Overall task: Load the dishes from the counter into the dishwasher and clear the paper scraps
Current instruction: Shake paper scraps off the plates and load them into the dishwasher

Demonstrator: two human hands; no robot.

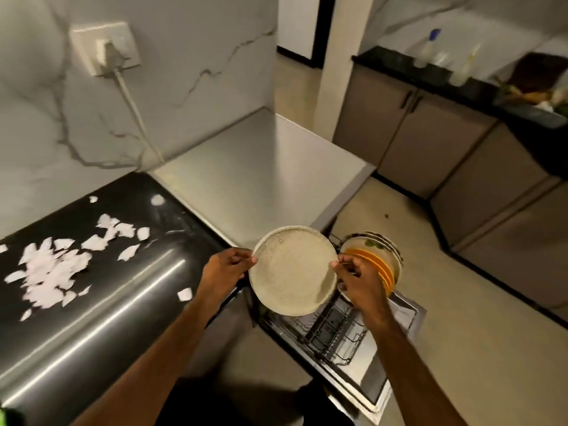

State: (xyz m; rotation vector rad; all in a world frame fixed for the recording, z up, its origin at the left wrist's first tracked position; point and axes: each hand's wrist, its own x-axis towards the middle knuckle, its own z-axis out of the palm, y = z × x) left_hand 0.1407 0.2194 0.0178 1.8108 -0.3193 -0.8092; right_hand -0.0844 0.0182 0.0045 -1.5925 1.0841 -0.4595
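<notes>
Rack (335, 330) front wires bare; stacked plates (376, 259) crowd far end.

Grey-veined white wall (190, 56) at 9–12 o'clock, plugged wall socket (104, 50) at 10, beige floor (461, 302) at 3, taupe cabinets (415, 142) under black worktop (396, 61) at 1–2 o'clock, warm dim light.

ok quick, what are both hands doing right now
Left hand: holds the beige plate by its left rim.
Right hand: pinches the same plate's right rim.
</notes>
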